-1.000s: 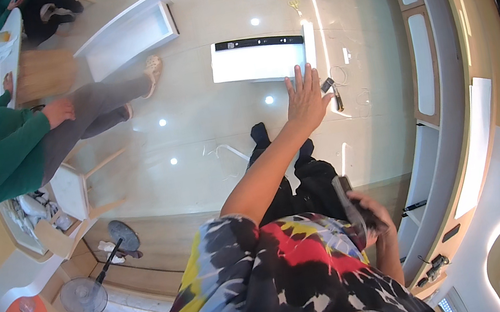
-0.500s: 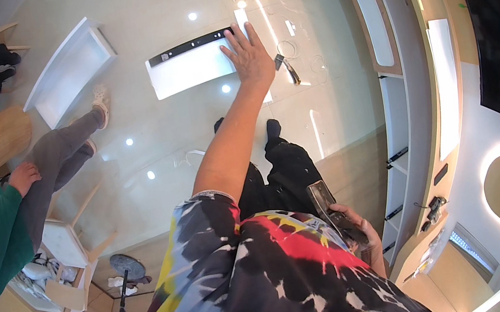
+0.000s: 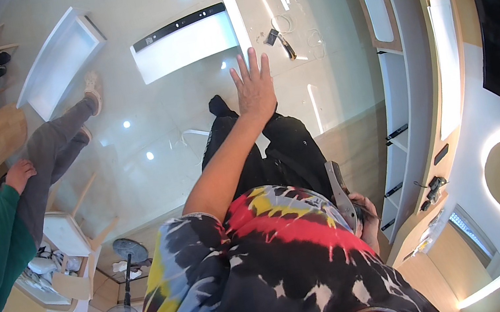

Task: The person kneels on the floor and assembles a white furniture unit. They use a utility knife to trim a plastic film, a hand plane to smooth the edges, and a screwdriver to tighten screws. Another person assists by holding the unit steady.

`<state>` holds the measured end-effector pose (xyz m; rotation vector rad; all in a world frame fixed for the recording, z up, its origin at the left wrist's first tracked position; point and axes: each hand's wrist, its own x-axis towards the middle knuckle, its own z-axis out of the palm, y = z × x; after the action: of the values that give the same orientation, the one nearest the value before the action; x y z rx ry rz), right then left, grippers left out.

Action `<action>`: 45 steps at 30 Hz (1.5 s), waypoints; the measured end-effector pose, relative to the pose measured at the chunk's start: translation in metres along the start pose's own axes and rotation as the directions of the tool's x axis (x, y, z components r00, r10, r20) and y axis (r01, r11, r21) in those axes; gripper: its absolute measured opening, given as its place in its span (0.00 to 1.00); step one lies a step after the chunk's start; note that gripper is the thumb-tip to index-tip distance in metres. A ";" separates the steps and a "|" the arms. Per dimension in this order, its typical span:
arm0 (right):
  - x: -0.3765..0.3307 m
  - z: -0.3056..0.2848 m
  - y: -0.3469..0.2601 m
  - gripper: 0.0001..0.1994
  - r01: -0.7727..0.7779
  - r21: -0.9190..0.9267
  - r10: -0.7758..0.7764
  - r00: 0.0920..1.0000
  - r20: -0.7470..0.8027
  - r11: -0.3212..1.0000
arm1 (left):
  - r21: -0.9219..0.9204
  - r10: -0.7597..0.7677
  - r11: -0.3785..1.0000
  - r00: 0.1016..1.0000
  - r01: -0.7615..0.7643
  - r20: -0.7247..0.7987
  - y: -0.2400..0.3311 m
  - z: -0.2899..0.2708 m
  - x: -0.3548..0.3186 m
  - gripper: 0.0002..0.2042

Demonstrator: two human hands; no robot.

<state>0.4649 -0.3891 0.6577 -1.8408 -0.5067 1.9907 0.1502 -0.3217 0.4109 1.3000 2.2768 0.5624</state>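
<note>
Left hand [image 3: 254, 85] raised, fingers spread wide, nothing in it, above white panel [image 3: 185, 34] on floor, right hand [image 3: 363, 219] gripping dark tool [image 3: 338, 190] at hip.

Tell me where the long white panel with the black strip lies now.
In the head view the white panel lies on the glossy floor at upper centre, beyond the raised left hand, left of small tools.

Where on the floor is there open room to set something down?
Bare glossy floor lies between the long white panel with a black strip and the seated person's grey trouser legs. Right of the raised left hand, small tools and cables crowd it.
</note>
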 end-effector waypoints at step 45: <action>0.182 0.193 -0.072 0.52 0.853 -0.317 -0.169 0.414 0.894 0.414 | -0.950 -0.448 -0.231 0.843 0.211 0.296 0.040 -0.123 0.024 0.18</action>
<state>0.2628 -0.2358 0.5524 -0.6200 -2.2431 1.9857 0.0965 -0.2973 0.5284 -0.2834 1.2279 1.7401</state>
